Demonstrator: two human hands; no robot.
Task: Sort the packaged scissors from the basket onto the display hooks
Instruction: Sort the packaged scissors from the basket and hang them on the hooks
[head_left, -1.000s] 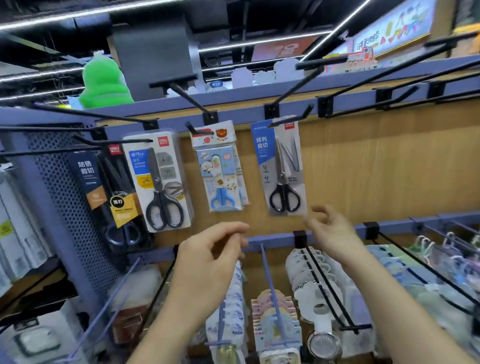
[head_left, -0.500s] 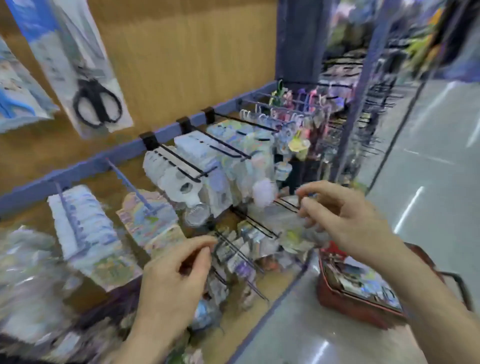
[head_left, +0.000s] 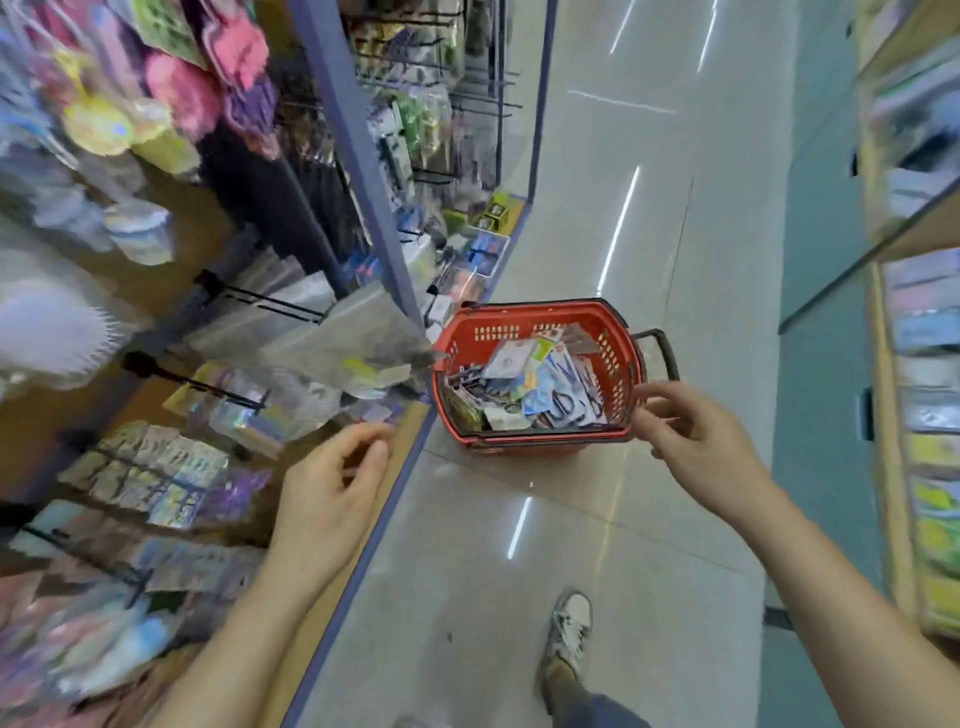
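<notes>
Both hands are empty, loosely curled: your left hand (head_left: 327, 499) hovers eight o'clock of the basket (head_left: 519, 317), your right hand (head_left: 696, 441) four o'clock.

The left hand (head_left: 332, 499) and right hand (head_left: 696, 447) hover outstretched, loosely curled and empty.

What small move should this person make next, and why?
Probably lower the right hand into the red basket and take a scissors pack: both hands hold nothing, packs lie in the basket, and the right hand is nearer its rim than the left hand.
</notes>
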